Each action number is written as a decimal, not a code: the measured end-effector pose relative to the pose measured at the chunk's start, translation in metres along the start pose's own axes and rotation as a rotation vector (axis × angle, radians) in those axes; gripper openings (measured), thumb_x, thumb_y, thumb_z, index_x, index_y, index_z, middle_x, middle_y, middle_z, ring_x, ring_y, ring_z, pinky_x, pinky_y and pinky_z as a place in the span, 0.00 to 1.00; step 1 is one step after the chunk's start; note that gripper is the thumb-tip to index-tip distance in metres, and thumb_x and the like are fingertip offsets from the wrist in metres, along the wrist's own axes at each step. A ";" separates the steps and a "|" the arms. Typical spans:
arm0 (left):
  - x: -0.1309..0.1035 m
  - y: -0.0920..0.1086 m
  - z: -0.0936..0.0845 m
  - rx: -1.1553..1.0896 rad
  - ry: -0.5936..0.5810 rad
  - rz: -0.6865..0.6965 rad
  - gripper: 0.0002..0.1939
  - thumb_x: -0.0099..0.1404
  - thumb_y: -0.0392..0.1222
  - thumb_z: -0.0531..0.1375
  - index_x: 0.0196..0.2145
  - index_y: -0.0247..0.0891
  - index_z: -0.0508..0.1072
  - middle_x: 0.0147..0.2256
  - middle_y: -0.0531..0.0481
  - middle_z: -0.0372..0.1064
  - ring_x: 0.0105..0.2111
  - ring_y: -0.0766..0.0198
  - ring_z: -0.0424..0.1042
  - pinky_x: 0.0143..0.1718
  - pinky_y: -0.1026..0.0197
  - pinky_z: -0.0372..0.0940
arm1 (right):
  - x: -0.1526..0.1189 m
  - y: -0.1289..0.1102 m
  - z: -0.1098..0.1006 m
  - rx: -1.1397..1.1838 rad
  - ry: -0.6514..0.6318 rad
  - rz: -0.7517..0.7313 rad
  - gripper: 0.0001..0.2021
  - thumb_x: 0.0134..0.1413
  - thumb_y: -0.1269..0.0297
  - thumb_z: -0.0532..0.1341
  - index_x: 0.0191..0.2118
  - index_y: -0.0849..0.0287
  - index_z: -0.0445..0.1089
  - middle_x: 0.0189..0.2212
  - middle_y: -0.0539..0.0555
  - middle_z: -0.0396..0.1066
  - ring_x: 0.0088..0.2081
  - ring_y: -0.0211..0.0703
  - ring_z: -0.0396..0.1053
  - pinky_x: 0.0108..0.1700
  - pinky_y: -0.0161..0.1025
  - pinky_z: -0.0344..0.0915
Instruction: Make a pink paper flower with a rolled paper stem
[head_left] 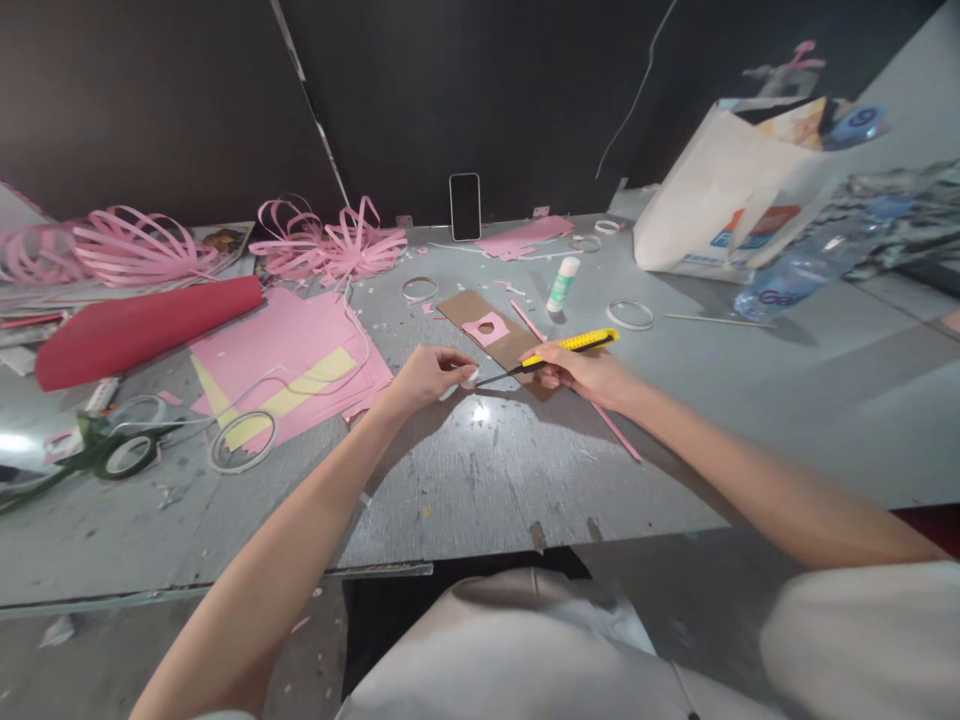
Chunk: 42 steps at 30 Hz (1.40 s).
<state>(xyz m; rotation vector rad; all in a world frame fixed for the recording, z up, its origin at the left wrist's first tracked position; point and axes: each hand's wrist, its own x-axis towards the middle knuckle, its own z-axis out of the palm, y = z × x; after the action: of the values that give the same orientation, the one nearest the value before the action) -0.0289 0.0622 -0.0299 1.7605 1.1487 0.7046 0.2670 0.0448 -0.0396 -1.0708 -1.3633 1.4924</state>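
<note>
Fingers of my left hand [433,378] are closed on a small white piece [470,377] just above the grey table [465,500]. My right hand [581,373] holds a yellow utility knife [577,342], its dark blade end pointing left and meeting the white piece. Beneath the knife and partly under my right hand lies a brown cardboard strip [463,307]. On that strip is a pink paper scrap [496,329] with a ragged hole. A thin pink stick [619,434] runs under my right hand.
A glue stick [562,284] stands behind the knife, and a phone [465,207] leans on the dark wall. Pink papers [277,340], a red roll [150,330] and pink strip loops [142,247] lie left. At right are a white bag [720,190] and plastic bottle [810,260].
</note>
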 end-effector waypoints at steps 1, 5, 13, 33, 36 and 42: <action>0.000 0.001 0.000 0.000 -0.002 -0.001 0.12 0.68 0.47 0.66 0.40 0.37 0.86 0.35 0.43 0.84 0.33 0.59 0.76 0.37 0.56 0.67 | 0.000 0.000 -0.001 -0.005 -0.004 -0.003 0.20 0.59 0.46 0.73 0.42 0.61 0.84 0.25 0.52 0.69 0.26 0.38 0.62 0.28 0.40 0.58; 0.000 0.001 0.000 -0.010 0.000 0.005 0.11 0.68 0.45 0.66 0.39 0.37 0.86 0.36 0.43 0.84 0.36 0.58 0.78 0.40 0.56 0.68 | -0.001 -0.005 -0.005 -0.043 -0.020 -0.017 0.20 0.60 0.45 0.73 0.42 0.60 0.84 0.26 0.52 0.70 0.27 0.38 0.63 0.28 0.40 0.58; 0.001 -0.003 0.001 0.009 0.028 0.005 0.09 0.68 0.45 0.66 0.39 0.39 0.86 0.39 0.44 0.84 0.36 0.58 0.77 0.38 0.57 0.66 | -0.004 -0.003 -0.013 -0.023 0.024 -0.071 0.15 0.65 0.50 0.71 0.42 0.59 0.85 0.26 0.52 0.69 0.28 0.39 0.63 0.31 0.41 0.58; -0.001 0.004 0.000 -0.017 0.020 -0.005 0.08 0.68 0.42 0.66 0.38 0.38 0.86 0.39 0.43 0.84 0.37 0.57 0.78 0.41 0.55 0.68 | -0.009 -0.009 -0.008 -0.145 -0.026 -0.132 0.16 0.67 0.49 0.70 0.43 0.57 0.86 0.27 0.53 0.73 0.28 0.40 0.65 0.31 0.41 0.58; -0.001 0.004 0.000 -0.009 0.016 0.002 0.08 0.67 0.42 0.66 0.38 0.38 0.86 0.39 0.42 0.84 0.37 0.56 0.78 0.41 0.55 0.68 | -0.010 -0.009 -0.005 -0.103 -0.032 -0.146 0.15 0.67 0.49 0.69 0.43 0.56 0.86 0.27 0.53 0.72 0.28 0.39 0.65 0.31 0.40 0.59; -0.001 0.005 0.000 -0.002 0.010 -0.008 0.09 0.68 0.43 0.65 0.38 0.37 0.86 0.38 0.44 0.84 0.36 0.58 0.77 0.39 0.56 0.66 | -0.007 -0.004 -0.007 -0.123 -0.080 -0.130 0.16 0.66 0.49 0.71 0.46 0.57 0.86 0.29 0.53 0.74 0.29 0.40 0.68 0.32 0.40 0.61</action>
<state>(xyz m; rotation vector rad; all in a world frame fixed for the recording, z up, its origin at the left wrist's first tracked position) -0.0273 0.0599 -0.0254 1.7516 1.1613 0.7101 0.2756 0.0399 -0.0354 -0.9866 -1.5674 1.3848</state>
